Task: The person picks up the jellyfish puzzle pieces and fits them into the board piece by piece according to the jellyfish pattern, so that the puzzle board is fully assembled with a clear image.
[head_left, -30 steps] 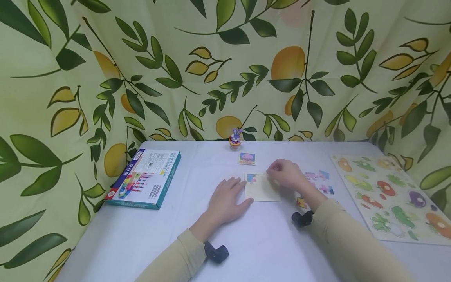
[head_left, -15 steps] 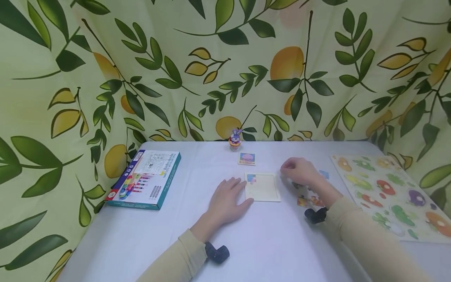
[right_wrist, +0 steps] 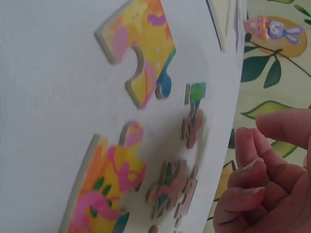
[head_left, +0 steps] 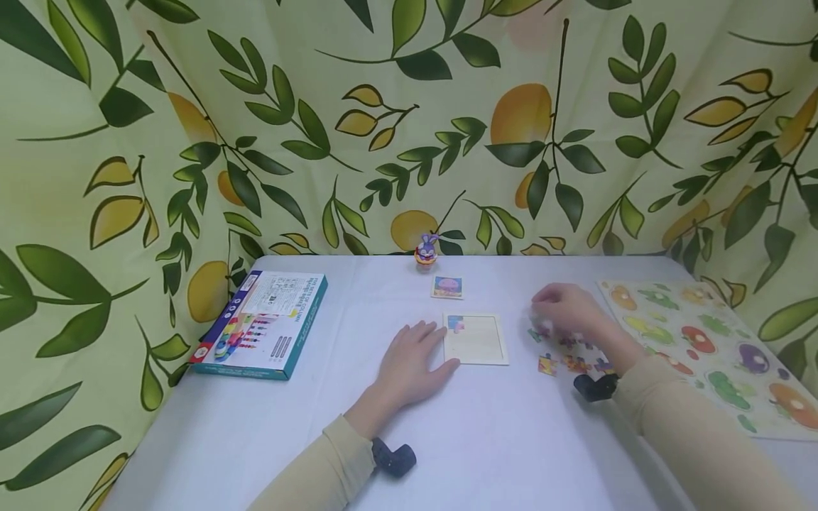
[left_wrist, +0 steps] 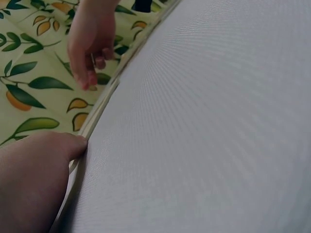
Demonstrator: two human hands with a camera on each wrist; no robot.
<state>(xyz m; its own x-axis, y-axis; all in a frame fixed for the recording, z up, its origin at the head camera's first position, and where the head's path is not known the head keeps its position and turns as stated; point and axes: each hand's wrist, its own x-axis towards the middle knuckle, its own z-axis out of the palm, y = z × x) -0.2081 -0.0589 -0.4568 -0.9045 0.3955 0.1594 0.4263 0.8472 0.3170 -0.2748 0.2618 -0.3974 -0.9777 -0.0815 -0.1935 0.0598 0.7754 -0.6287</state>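
A small square puzzle board (head_left: 479, 346) lies on the table with a blue and pink patch of puzzle pieces (head_left: 456, 324) in its upper left corner. My left hand (head_left: 412, 360) rests flat beside it, thumb and fingertips at its left edge. Over the loose puzzle pieces to the right of the board hovers my right hand (head_left: 569, 310), hiding some of them. In the right wrist view its fingers are loosely bent, thumb near the index finger, with nothing visible between them. Yellow and pink pieces (right_wrist: 150, 43) lie near that hand.
A picture card (head_left: 447, 287) lies behind the board, with a purple rabbit figure (head_left: 426, 253) farther back. At the left is a flat toy box (head_left: 262, 323). A large vegetable puzzle board (head_left: 716, 348) lies at the right. A leaf-patterned curtain (head_left: 409, 128) hangs behind.
My right hand has moved right, from the board's upper right corner to above the loose pieces. The left hand has stayed at the board's left edge.
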